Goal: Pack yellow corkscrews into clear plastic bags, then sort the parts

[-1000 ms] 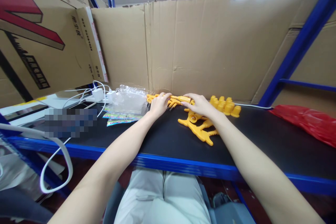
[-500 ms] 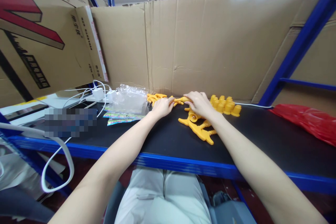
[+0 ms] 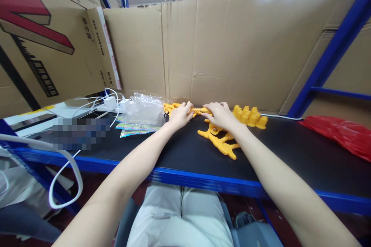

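Between my two hands, at the back of the black worktop, is a thin yellow plastic piece. My left hand is closed on its left end. My right hand pinches its right end with thumb and fingers. Behind and left of my left hand lie more yellow branching pieces. A larger yellow branched piece with a round socket lies below my right hand, partly covered by my forearm. Several yellow cup-shaped pieces stand in a cluster to the right of my right hand.
Clear plastic bags with colourful edges lie left of my hands. White chargers and cables are farther left. A red plastic bag lies at the right. Cardboard walls the back, and a blue rail edges the front.
My left hand's fingers have shifted slightly upward on the yellow piece. My right hand keeps nearly the same place. The whole view has moved a little.
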A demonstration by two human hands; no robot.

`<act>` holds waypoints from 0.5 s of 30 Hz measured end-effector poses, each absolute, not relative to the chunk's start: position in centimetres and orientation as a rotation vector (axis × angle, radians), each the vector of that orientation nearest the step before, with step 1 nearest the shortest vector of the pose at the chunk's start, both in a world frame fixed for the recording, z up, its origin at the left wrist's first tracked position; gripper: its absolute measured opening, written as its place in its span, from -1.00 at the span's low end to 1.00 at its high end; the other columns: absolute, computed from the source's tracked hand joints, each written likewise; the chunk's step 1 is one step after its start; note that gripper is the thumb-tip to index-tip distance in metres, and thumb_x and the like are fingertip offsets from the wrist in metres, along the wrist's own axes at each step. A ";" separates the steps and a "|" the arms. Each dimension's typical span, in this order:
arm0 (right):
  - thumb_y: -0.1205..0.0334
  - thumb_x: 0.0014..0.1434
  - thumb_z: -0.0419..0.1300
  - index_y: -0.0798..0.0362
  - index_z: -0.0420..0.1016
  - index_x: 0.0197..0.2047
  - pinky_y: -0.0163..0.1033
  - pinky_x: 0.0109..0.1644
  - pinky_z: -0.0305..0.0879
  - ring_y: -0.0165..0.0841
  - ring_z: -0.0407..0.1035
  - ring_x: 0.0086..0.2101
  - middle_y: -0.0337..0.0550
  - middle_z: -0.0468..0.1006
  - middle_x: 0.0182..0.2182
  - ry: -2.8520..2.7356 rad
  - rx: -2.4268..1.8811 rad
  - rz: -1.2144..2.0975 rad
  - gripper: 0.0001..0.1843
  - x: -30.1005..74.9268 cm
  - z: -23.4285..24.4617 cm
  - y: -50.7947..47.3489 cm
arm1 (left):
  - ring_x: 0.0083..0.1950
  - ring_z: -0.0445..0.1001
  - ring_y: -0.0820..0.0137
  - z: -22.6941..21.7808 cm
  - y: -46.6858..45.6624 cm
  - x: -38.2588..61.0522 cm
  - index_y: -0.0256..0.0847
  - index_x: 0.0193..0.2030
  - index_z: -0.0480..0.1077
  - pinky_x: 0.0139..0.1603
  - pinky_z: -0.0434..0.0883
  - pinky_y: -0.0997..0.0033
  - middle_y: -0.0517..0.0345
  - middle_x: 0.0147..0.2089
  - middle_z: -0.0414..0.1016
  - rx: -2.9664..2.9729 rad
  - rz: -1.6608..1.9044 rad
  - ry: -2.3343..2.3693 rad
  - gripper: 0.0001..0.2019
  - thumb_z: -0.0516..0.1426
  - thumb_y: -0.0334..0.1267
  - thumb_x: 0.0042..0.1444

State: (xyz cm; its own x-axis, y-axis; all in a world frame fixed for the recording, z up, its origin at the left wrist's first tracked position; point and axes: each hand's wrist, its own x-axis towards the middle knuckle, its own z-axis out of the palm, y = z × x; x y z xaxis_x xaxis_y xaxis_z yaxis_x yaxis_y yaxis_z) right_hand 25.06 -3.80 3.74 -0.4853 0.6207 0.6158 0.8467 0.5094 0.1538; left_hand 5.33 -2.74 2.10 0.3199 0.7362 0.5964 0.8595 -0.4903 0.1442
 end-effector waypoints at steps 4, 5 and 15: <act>0.24 0.17 0.04 0.07 0.37 -0.16 -0.08 -0.05 -0.02 -0.22 0.33 -0.21 -0.04 0.52 -0.24 -2.288 -1.278 -0.609 -0.81 24.8 4.0 -4.1 | -0.08 0.42 0.28 2.1 -3.0 5.8 -0.09 -0.02 0.26 -0.16 0.31 0.37 0.07 -0.09 0.37 -2.402 -0.899 -1.434 -0.74 -0.02 -0.10 0.20; 0.26 0.16 0.05 0.07 0.36 -0.16 -0.09 -0.05 -0.01 -0.22 0.33 -0.21 -0.04 0.52 -0.24 -2.286 -1.282 -0.615 -0.82 24.9 4.1 -4.2 | -0.08 0.42 0.28 2.1 -3.1 5.8 -0.10 -0.02 0.26 -0.17 0.31 0.37 0.07 -0.10 0.37 -2.404 -0.900 -1.431 -0.74 -0.01 -0.10 0.20; 0.20 0.21 0.01 0.08 0.37 -0.17 -0.14 -0.14 0.02 -0.20 0.34 -0.18 0.00 0.51 -0.21 -2.324 -1.376 -0.562 -0.80 24.8 4.0 -4.0 | -0.06 0.41 0.28 2.1 -3.1 5.8 -0.11 -0.02 0.25 -0.16 0.31 0.37 0.06 -0.08 0.37 -2.410 -0.879 -1.455 -0.75 -0.02 -0.11 0.20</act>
State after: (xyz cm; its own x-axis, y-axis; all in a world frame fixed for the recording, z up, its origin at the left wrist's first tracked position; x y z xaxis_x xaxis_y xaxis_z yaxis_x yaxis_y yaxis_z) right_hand 24.76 -3.98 3.98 -0.4480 0.7338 0.5108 0.8861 0.4404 0.1445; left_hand 5.78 -3.11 2.06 0.3414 0.7420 0.5770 0.8560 -0.4990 0.1351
